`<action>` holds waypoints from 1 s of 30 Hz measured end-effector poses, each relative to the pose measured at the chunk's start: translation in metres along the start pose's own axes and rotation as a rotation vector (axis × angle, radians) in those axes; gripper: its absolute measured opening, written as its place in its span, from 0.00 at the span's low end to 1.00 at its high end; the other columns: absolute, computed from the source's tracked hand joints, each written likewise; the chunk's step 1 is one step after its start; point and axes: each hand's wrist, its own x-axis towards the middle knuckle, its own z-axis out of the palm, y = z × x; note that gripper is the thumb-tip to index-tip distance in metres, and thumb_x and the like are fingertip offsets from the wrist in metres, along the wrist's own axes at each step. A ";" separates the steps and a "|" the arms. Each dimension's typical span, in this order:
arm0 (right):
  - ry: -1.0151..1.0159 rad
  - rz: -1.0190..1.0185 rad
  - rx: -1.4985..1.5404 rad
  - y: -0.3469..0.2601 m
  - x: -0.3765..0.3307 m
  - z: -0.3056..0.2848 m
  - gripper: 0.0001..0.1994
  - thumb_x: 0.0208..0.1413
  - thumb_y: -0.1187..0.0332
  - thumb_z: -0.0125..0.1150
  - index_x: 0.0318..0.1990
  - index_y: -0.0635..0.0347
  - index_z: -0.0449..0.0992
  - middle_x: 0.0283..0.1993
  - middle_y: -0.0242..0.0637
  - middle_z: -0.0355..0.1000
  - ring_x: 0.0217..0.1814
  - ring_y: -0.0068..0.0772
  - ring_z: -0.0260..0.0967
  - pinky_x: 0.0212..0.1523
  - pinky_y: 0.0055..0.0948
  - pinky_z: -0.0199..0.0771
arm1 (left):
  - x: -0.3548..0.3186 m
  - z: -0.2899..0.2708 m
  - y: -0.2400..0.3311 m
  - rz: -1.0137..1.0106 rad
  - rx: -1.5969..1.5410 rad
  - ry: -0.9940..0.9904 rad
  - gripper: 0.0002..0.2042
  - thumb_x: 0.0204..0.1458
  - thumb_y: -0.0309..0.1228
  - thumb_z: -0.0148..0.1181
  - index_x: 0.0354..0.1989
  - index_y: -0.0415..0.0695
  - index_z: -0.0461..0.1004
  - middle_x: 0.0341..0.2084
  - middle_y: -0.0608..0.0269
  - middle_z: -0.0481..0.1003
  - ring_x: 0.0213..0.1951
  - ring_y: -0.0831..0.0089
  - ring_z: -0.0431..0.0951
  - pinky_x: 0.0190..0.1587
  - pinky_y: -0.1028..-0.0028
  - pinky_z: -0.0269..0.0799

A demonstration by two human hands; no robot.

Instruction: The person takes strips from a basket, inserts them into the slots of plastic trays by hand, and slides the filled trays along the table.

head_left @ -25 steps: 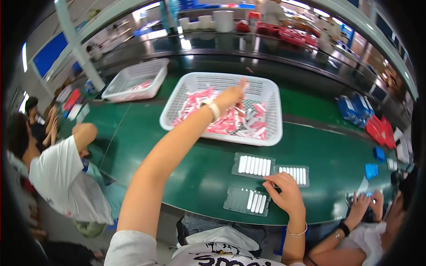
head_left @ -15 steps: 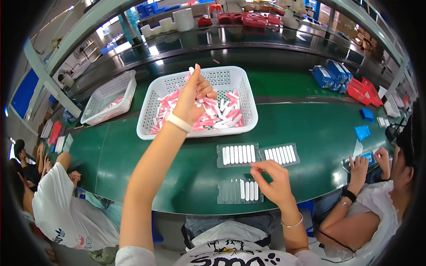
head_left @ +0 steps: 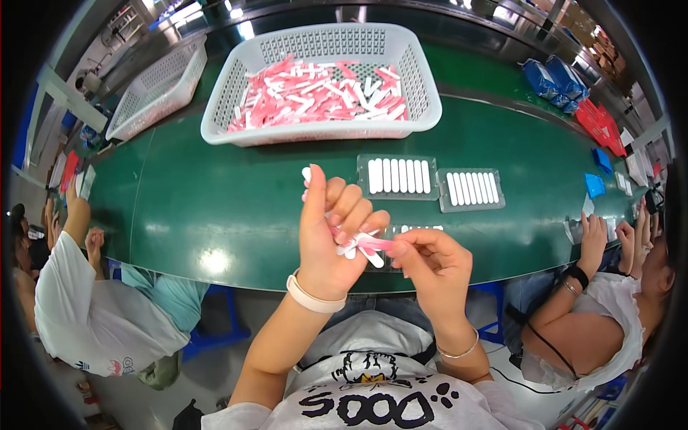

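Observation:
My left hand [head_left: 337,233] is closed round a bunch of small pink and white strips [head_left: 349,251] with rounded ends. One white end sticks up past the thumb, and others fan out below the fingers. My right hand [head_left: 433,269] pinches the end of a pink strip [head_left: 378,244] at the edge of that bunch. Behind the hands lie two clear plastic trays, the left tray [head_left: 398,195] and the right tray [head_left: 473,206], each holding a row of several white strips. A third clear tray [head_left: 393,231] shows only in part, mostly hidden by my hands.
Beyond the trays a big white basket [head_left: 322,134] holds a heap of pink and white strips. Another white basket [head_left: 154,100] stands at the far left. Blue packs [head_left: 548,79] and a red basket [head_left: 598,125] lie far right. People sit close on both sides.
My left hand has come back from the big basket toward me with a bunch of strips. My right hand has left the nearest tray and now pinches one strip. The view has tilted downward.

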 end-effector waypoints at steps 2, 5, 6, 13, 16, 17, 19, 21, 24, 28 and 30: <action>0.061 0.043 0.018 0.001 -0.005 -0.004 0.05 0.53 0.78 0.62 0.37 0.70 0.76 0.34 0.37 0.75 0.33 0.21 0.73 0.34 0.19 0.74 | -0.004 -0.008 0.007 0.011 -0.053 -0.004 0.23 0.64 0.46 0.42 0.15 0.52 0.53 0.09 0.75 0.49 0.10 0.83 0.47 0.23 0.77 0.50; 0.066 0.049 0.002 0.001 -0.008 -0.005 0.06 0.53 0.78 0.62 0.37 0.71 0.76 0.33 0.37 0.75 0.33 0.22 0.73 0.33 0.19 0.74 | -0.014 -0.018 0.018 -0.041 0.034 -0.002 0.22 0.64 0.47 0.39 0.17 0.51 0.54 0.09 0.76 0.50 0.10 0.82 0.47 0.22 0.78 0.50; 0.069 0.050 -0.003 0.001 -0.008 -0.005 0.05 0.53 0.78 0.62 0.37 0.70 0.76 0.33 0.37 0.75 0.33 0.22 0.73 0.33 0.19 0.74 | -0.020 -0.021 0.020 -0.045 0.029 0.001 0.22 0.64 0.47 0.39 0.17 0.51 0.54 0.09 0.76 0.50 0.10 0.82 0.47 0.22 0.78 0.50; -0.114 0.010 -0.191 0.003 -0.017 -0.012 0.09 0.50 0.79 0.64 0.40 0.67 0.78 0.32 0.37 0.75 0.30 0.21 0.72 0.32 0.18 0.72 | -0.065 -0.035 0.011 -0.250 0.826 0.126 0.05 0.59 0.29 0.54 0.33 0.43 0.72 0.13 0.78 0.59 0.15 0.88 0.52 0.18 0.80 0.44; -0.327 -0.120 -0.239 -0.006 -0.022 -0.013 0.13 0.43 0.80 0.68 0.40 0.63 0.80 0.30 0.38 0.76 0.29 0.26 0.72 0.30 0.22 0.72 | -0.070 -0.033 0.011 -0.374 0.857 0.174 0.06 0.59 0.30 0.54 0.32 0.41 0.71 0.13 0.78 0.58 0.16 0.88 0.53 0.19 0.79 0.44; -0.313 -0.170 -0.291 -0.006 -0.023 -0.014 0.12 0.43 0.79 0.68 0.38 0.62 0.80 0.31 0.38 0.76 0.30 0.27 0.73 0.30 0.22 0.72 | -0.072 -0.035 0.010 -0.422 0.779 0.153 0.08 0.60 0.32 0.52 0.33 0.40 0.70 0.12 0.78 0.57 0.16 0.87 0.51 0.19 0.79 0.44; -0.260 -0.290 -0.428 -0.004 -0.020 -0.022 0.10 0.43 0.78 0.68 0.36 0.60 0.80 0.30 0.37 0.76 0.30 0.28 0.72 0.30 0.23 0.71 | -0.072 -0.039 0.006 -0.442 0.723 0.144 0.08 0.61 0.32 0.50 0.34 0.41 0.69 0.12 0.77 0.57 0.15 0.87 0.49 0.20 0.78 0.46; -0.138 -0.353 -0.585 -0.003 -0.005 -0.034 0.04 0.46 0.76 0.66 0.32 0.60 0.80 0.29 0.37 0.75 0.28 0.29 0.70 0.29 0.23 0.69 | -0.070 -0.039 0.004 -0.497 0.697 0.155 0.11 0.62 0.38 0.45 0.37 0.42 0.66 0.11 0.76 0.53 0.13 0.86 0.47 0.22 0.77 0.49; -0.053 -0.015 -0.732 -0.003 0.023 -0.035 0.03 0.47 0.73 0.66 0.30 0.61 0.79 0.29 0.36 0.74 0.27 0.30 0.68 0.30 0.27 0.66 | -0.070 -0.054 0.010 -0.522 0.551 0.074 0.15 0.62 0.43 0.41 0.37 0.43 0.65 0.11 0.76 0.53 0.12 0.85 0.48 0.23 0.77 0.51; -0.187 -0.171 -0.862 0.014 0.039 -0.042 0.06 0.46 0.69 0.68 0.30 0.60 0.79 0.27 0.35 0.73 0.27 0.32 0.64 0.32 0.30 0.63 | -0.075 -0.050 0.016 -0.465 0.512 0.138 0.13 0.62 0.40 0.41 0.31 0.44 0.60 0.13 0.72 0.55 0.14 0.83 0.50 0.23 0.79 0.50; -0.240 -0.226 -0.972 0.015 0.043 -0.042 0.09 0.44 0.66 0.69 0.32 0.58 0.79 0.29 0.32 0.70 0.32 0.34 0.62 0.37 0.31 0.61 | -0.076 -0.048 0.020 -0.447 0.562 0.137 0.14 0.63 0.40 0.40 0.29 0.45 0.59 0.15 0.71 0.56 0.14 0.83 0.50 0.22 0.79 0.50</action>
